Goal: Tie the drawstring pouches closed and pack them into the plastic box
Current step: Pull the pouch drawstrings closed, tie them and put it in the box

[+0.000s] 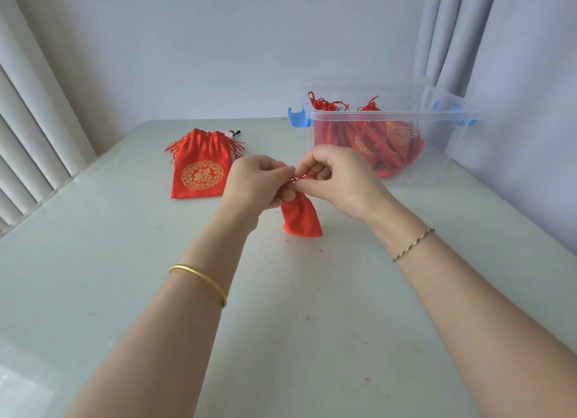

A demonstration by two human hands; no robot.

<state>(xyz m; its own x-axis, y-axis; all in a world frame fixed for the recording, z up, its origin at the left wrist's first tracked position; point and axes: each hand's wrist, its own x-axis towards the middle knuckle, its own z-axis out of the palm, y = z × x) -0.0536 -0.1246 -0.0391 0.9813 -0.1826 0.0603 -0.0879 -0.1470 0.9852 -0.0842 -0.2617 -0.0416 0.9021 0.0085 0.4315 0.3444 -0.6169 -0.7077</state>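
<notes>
A small red drawstring pouch (301, 217) hangs just above the table, gathered at its neck. My left hand (256, 183) pinches its red cord from the left, and my right hand (337, 177) pinches the cord from the right; fingertips of both meet over the pouch's neck. The knot itself is hidden by my fingers. A stack of flat red pouches (199, 168) with a gold emblem lies on the table to the left. At the back right stands a clear plastic box (437, 155) with blue latches, holding several tied red pouches (374, 136).
The pale table (125, 292) runs to a wall at the back. Vertical blinds (28, 136) hang at the left and a curtain (452, 43) behind the box. Small red lint specks dot the table near the held pouch.
</notes>
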